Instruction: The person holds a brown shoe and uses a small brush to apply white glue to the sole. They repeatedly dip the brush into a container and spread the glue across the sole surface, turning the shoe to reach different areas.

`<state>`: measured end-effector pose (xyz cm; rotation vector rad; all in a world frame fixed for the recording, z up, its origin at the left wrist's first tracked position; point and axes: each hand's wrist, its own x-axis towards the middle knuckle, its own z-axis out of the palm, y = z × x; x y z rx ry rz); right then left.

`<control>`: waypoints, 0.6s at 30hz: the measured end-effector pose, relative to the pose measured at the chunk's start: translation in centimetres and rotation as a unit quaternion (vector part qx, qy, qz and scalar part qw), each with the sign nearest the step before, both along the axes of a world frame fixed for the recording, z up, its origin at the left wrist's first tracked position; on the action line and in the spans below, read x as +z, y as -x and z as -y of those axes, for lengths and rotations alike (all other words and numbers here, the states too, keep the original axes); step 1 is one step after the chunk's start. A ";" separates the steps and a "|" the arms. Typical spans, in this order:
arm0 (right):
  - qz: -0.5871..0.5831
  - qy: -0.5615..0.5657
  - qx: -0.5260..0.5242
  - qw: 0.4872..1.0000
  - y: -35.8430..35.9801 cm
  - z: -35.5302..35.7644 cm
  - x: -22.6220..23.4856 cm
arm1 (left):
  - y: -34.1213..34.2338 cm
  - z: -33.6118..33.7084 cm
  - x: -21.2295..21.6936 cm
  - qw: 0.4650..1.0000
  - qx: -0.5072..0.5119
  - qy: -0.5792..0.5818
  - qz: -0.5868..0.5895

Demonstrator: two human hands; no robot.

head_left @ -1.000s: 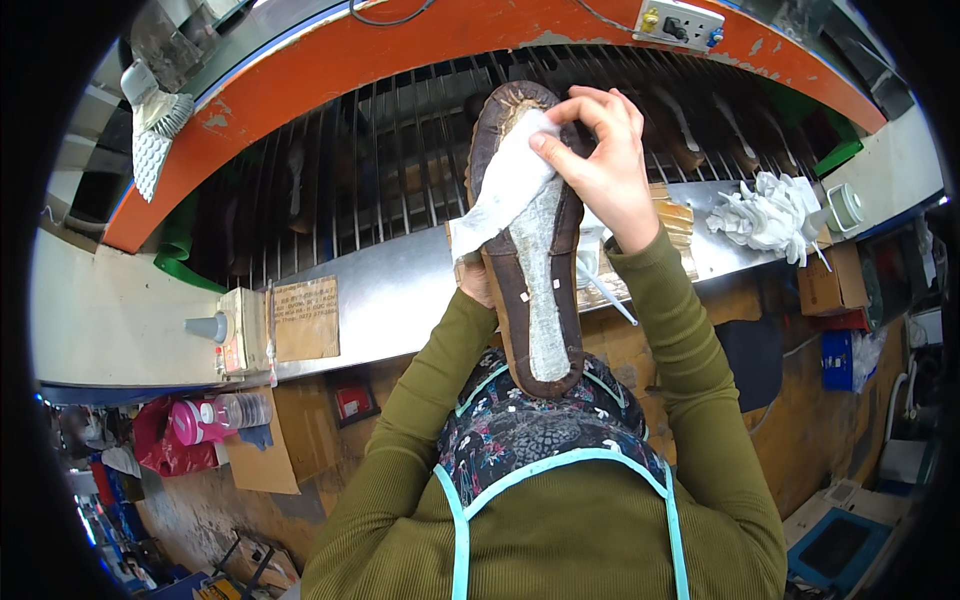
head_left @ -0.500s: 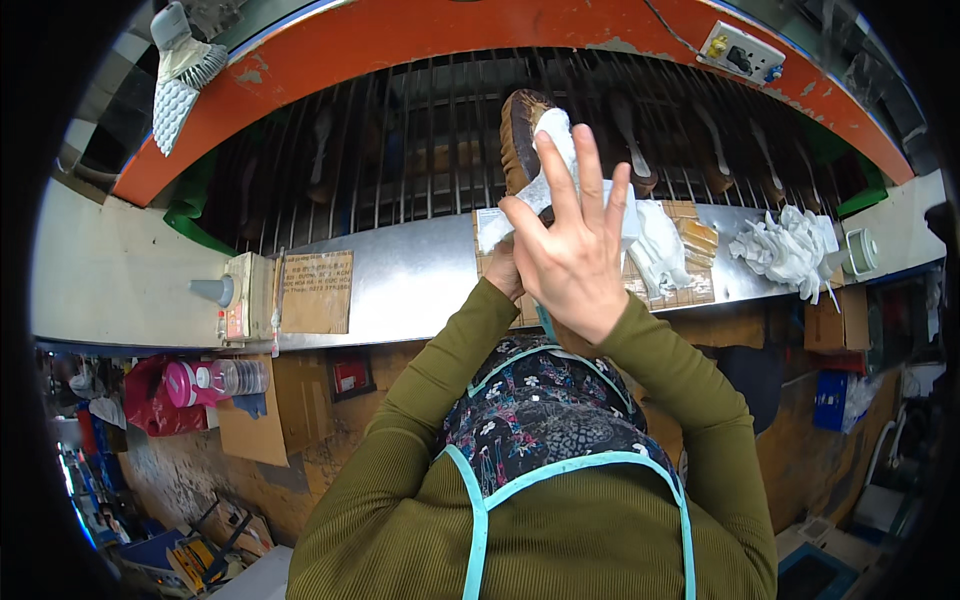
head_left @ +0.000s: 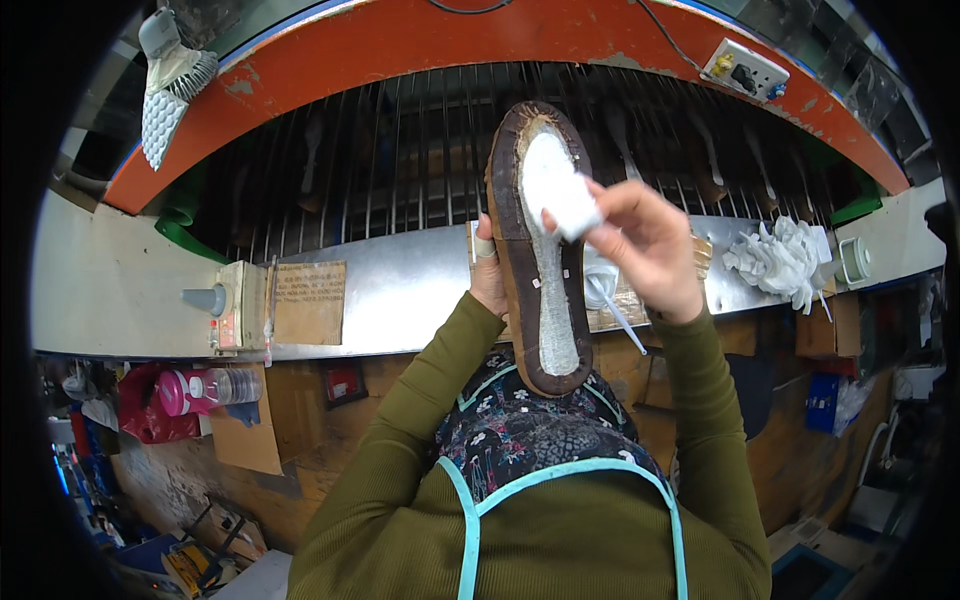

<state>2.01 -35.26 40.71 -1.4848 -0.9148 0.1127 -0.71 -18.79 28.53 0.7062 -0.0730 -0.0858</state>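
Observation:
A brown shoe (head_left: pixel 515 275) is held bottom up, its toe pointing away from me. Down the middle of its underside runs a pale grey strip (head_left: pixel 555 310). My left hand (head_left: pixel 488 280), a light wrap round one finger, grips the shoe's left side; its other fingers are hidden underneath. Over the forepart lies a soft white piece (head_left: pixel 547 165). Its near right end is pinched between the thumb and fingers of my right hand (head_left: pixel 655 250), which is slightly blurred. Whether the white material is one piece or two, I cannot tell.
Behind the metal ledge (head_left: pixel 400 290), more shoes (head_left: pixel 710 150) rest on a rack of metal bars (head_left: pixel 400 160). On the ledge lie cardboard (head_left: pixel 310 300), a thin pale stick (head_left: pixel 625 325) and crumpled white material (head_left: pixel 775 260). An orange beam (head_left: pixel 400 45) arches over the rack.
My right hand has gone from spread flat over the shoe to pinching the white piece, farther right. The shoe's underside, largely covered before, now shows along its whole length.

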 end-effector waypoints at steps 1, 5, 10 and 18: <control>0.062 0.034 0.004 0.998 0.1 0.0 -0.4 | 0.1 -0.4 0.1 1.000 -0.023 -0.012 0.011; 0.176 0.072 0.025 0.981 0.5 -0.4 -1.7 | 0.2 -0.5 0.3 0.996 -0.036 0.082 0.000; 0.236 0.115 0.009 0.965 0.9 0.0 -2.4 | 0.0 -0.3 0.6 0.998 -0.010 0.068 -0.003; 0.236 0.071 0.004 0.969 1.3 -0.3 -3.6 | -0.3 -0.5 2.0 1.000 -0.017 0.022 -0.001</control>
